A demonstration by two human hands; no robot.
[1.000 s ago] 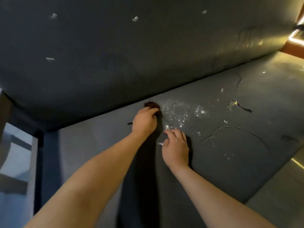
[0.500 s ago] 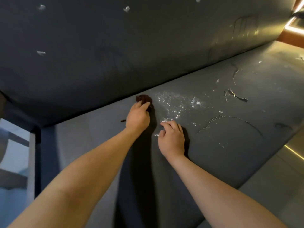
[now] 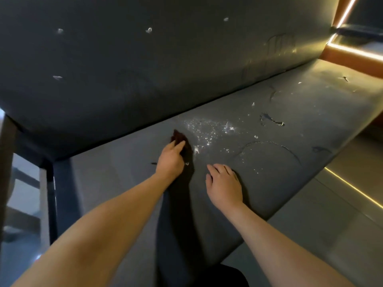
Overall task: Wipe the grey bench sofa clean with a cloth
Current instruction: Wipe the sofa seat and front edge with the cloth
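From the head camera we see a dark cloth [image 3: 178, 137] bunched on the seat of the grey bench sofa [image 3: 116, 183]. It pokes out just beyond the fingertips of our left hand [image 3: 170, 160], whose fingers curl close together over it. White specks [image 3: 204, 132] scatter just right of the cloth. Our right hand [image 3: 224, 188] rests palm down on the seat nearby, fingers relaxed and near one another, holding nothing. Both forearms reach forward.
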